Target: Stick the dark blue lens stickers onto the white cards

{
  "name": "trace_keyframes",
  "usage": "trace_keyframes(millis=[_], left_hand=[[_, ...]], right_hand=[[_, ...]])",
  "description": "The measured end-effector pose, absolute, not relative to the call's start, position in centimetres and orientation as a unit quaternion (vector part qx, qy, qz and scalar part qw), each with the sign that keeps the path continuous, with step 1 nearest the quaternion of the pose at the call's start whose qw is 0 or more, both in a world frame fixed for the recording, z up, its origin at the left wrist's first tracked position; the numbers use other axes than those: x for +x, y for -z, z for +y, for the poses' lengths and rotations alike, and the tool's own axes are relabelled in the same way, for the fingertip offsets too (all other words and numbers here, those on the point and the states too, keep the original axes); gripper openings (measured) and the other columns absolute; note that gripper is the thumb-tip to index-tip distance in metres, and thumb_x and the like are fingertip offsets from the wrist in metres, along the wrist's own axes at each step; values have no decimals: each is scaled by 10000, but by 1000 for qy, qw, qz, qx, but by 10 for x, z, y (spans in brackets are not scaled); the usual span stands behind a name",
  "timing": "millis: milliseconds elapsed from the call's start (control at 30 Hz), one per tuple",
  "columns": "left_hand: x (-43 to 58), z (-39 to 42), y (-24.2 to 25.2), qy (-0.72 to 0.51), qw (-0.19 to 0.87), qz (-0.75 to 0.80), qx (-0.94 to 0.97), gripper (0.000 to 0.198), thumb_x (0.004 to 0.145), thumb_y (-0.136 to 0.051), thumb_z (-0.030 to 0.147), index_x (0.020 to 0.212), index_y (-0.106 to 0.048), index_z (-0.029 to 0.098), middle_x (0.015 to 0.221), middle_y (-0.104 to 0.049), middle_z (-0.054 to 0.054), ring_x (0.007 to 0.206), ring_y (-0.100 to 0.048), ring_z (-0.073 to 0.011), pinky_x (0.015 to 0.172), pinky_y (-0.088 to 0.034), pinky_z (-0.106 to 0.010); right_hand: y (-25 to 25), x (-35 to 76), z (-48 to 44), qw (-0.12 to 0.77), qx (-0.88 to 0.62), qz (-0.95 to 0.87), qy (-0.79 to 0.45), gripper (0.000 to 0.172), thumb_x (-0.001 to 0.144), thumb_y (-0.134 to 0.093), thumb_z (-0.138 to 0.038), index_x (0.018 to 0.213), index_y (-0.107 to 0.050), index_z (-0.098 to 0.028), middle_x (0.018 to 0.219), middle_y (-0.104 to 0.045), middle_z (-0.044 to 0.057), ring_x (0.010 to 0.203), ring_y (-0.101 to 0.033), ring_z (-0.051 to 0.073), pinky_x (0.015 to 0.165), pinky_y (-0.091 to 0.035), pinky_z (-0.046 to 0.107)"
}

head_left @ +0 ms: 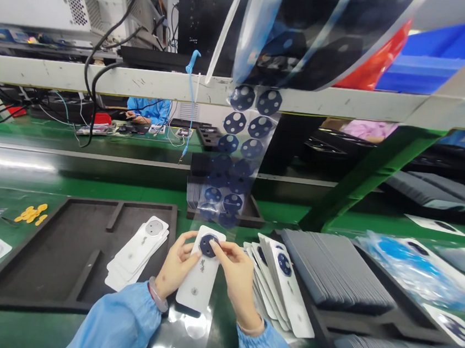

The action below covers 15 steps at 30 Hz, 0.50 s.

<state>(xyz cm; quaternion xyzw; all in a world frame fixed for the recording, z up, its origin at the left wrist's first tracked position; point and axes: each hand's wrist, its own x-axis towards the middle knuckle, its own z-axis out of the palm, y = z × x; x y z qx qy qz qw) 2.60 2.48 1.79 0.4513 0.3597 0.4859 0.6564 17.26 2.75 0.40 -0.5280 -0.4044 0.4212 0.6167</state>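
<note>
A white phone back cover (197,281) with a dark round camera film (208,244) near its top is held upright and tilted between my hands. My left hand (176,265) is closed round its left edge, thumb across the front. On the other side, my right hand (238,277) has its thumb on the dark film and its fingers at the cover's right edge. To the left, several white covers with a pale round patch (136,252) lie stacked. More white covers with dark films (286,290) lean in a fanned pile to the right.
A clear strip of dark round films (237,147) hangs from the white shelf beam (162,85). A black tray (42,242) lies left; grey panels (330,267) fill a right-hand tray. Yellow pieces (31,212) lie far left. A green post (361,176) slants behind; a co-worker's blue sleeve (151,111) shows beyond.
</note>
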Motion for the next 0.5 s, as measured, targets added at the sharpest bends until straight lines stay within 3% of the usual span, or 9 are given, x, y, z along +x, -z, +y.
trace_keyframes(millis=[500], left_hand=[[26,25,-20,-485,655,361,453,557,763,-735,398,1210,-468,196,1006,-744,-113,782,-721,-218,653,-549,-284]], right_hand=[[-9,172,25,623,-536,-411,-394,359,625,-823,-501,734,-724,-174,701,-705,43,628,-633,187,600,-533,302]])
